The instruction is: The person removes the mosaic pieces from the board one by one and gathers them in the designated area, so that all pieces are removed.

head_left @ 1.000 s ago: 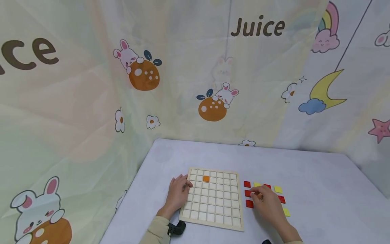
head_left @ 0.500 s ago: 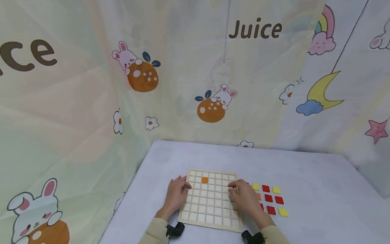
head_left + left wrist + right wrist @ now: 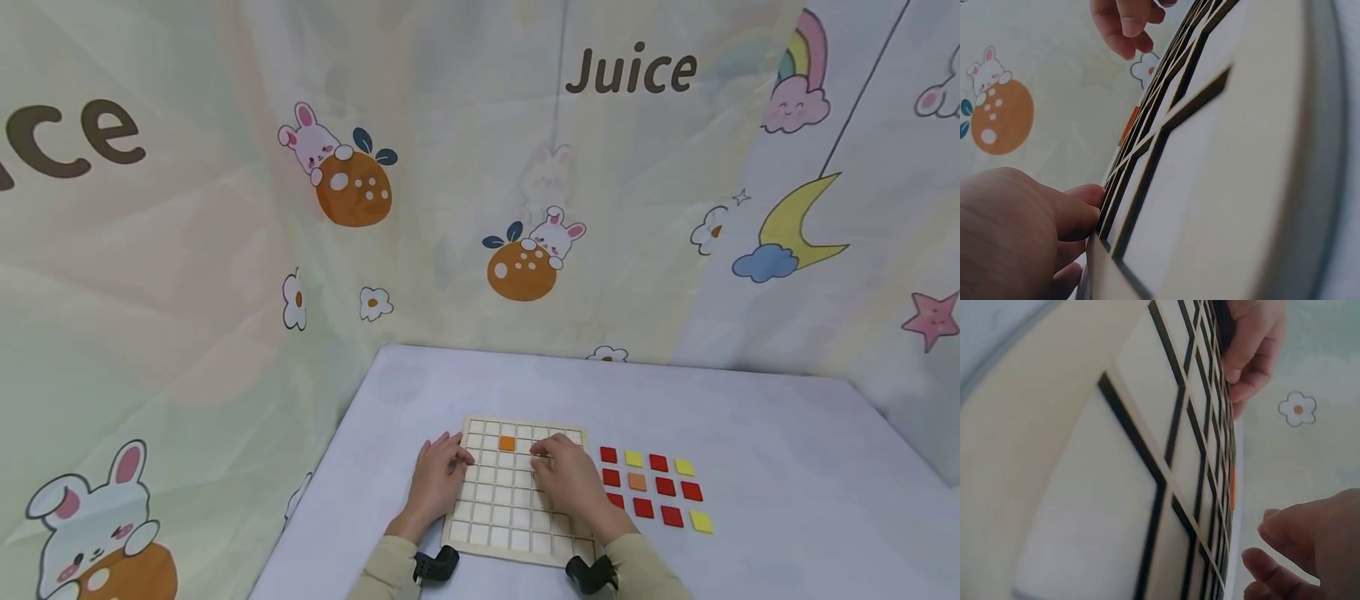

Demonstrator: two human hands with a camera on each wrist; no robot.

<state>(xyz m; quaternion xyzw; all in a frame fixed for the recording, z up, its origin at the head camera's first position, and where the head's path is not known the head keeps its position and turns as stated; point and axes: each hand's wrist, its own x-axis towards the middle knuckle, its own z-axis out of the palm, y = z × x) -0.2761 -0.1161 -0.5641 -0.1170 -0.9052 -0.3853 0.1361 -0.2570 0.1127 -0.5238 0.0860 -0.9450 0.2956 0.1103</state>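
A light wooden grid board (image 3: 557,546) lies on the table, with one orange square tile (image 3: 507,443) in an upper cell. My left hand (image 3: 437,473) rests at the board's left edge, fingertips touching the rim. In the left wrist view, the left fingers (image 3: 1079,214) lie against that edge. Over the right part of the board hovers my right hand (image 3: 568,477). The right wrist view shows its fingertips (image 3: 1259,557) apart, with no tile visible between them. Right of the board lie rows of red, yellow and orange square tiles (image 3: 665,486).
The white table (image 3: 780,467) reaches back to a cloth backdrop (image 3: 442,250) printed with rabbits, oranges and flowers. A black wrist camera (image 3: 437,564) sits on the left wrist, and another black camera (image 3: 590,575) on the right.
My right hand has moved left from the loose tiles to above the board, uncovering the tile rows. My left hand stays at the board's left edge.
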